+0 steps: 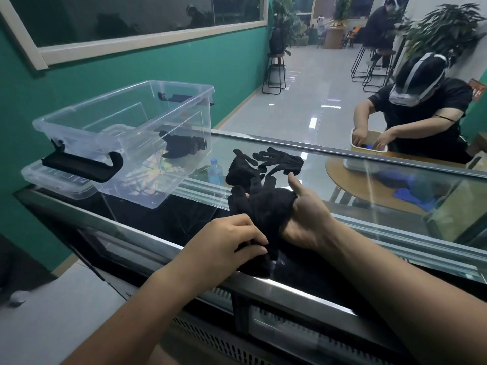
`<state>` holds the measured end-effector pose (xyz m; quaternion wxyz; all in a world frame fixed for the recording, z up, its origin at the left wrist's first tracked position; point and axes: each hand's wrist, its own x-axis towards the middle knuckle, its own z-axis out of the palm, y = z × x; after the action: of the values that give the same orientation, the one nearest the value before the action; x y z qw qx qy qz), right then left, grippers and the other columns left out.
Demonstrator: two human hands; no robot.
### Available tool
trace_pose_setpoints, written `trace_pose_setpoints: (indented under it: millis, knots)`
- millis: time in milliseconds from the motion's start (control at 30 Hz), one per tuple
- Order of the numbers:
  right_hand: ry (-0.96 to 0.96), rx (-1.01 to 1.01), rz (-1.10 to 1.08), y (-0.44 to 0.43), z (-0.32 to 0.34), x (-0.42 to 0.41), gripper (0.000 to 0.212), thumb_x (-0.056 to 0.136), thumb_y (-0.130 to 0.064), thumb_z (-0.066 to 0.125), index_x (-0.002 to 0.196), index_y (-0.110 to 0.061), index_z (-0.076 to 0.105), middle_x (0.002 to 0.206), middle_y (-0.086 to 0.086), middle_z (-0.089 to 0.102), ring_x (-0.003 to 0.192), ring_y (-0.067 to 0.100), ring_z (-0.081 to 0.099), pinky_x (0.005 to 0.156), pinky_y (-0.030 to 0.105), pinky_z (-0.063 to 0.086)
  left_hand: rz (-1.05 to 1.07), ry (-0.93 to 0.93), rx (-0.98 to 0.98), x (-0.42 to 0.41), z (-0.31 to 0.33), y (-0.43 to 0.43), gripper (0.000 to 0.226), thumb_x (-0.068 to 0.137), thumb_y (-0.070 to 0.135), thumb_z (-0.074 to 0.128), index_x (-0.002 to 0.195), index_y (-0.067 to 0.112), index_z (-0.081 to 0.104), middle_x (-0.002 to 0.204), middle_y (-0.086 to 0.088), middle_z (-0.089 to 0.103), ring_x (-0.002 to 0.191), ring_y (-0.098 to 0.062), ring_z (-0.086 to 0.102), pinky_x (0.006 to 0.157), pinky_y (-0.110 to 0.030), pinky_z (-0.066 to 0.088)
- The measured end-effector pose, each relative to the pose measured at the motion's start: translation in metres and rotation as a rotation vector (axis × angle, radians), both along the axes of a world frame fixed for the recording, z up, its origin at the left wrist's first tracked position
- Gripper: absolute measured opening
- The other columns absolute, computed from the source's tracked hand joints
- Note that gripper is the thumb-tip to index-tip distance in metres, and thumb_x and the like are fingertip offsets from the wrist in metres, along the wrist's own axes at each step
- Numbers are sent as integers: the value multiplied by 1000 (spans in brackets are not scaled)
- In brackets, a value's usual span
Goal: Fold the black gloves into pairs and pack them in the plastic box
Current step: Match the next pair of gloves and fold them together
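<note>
From the head view, the right hand (303, 214) cups a black glove (266, 206), its grip closed around it, while the left hand (232, 238) pinches the glove's lower edge. More gloves (263, 162) lie on the glass counter (395, 206). One pair (184, 146) sits inside the plastic box (126, 133).

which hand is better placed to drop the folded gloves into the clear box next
Left, probably. The left hand pinches the gloves on the side nearer the plastic box, which sits to the left. The right hand cradles them from the far side and would have to cross over.
</note>
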<state>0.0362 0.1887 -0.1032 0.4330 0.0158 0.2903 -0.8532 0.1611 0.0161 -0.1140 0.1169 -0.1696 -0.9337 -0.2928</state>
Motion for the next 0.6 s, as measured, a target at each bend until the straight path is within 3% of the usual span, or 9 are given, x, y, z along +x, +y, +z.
trace_pose_setpoints:
  millis: [100, 233, 333, 500, 600]
  knots:
    - [26, 42, 9, 0, -5, -4, 88, 104, -71, 45, 158, -2, 48, 171, 7, 37, 155, 28, 44, 132, 42, 28, 3, 16, -76, -1, -2, -2, 19, 95, 35, 84, 113, 31, 82, 106, 17, 66, 89, -7, 67, 79, -30, 58]
    - [101, 49, 53, 1, -6, -3, 86, 106, -69, 43, 155, 1, 51, 165, 17, 48, 151, 35, 50, 133, 44, 25, 8, 145, -159, -2, -3, 2, 9, 99, 29, 70, 100, 24, 78, 98, 12, 66, 86, -9, 64, 73, -36, 58]
    - [116, 37, 38, 0, -1, 0, 86, 107, -67, 46, 166, -6, 33, 175, 11, 30, 155, 31, 44, 133, 43, 23, 32, 235, -193, 0, -2, 1, 4, 95, 22, 69, 92, 21, 71, 91, 10, 62, 83, -13, 58, 76, -38, 53]
    - [108, 37, 50, -4, -3, -3, 85, 106, -63, 52, 168, -9, 30, 176, 5, 24, 162, 24, 28, 133, 44, 24, 38, 234, -190, 10, -1, -8, 4, 91, 20, 66, 90, 20, 62, 107, 13, 64, 100, -14, 63, 86, -38, 51]
    - [84, 40, 32, -3, -5, -4, 73, 108, -61, 50, 155, -5, 51, 160, 8, 41, 162, 23, 26, 134, 45, 22, 30, 195, -192, 17, -3, -12, 1, 92, 24, 61, 92, 23, 60, 109, 14, 66, 104, -12, 66, 91, -37, 51]
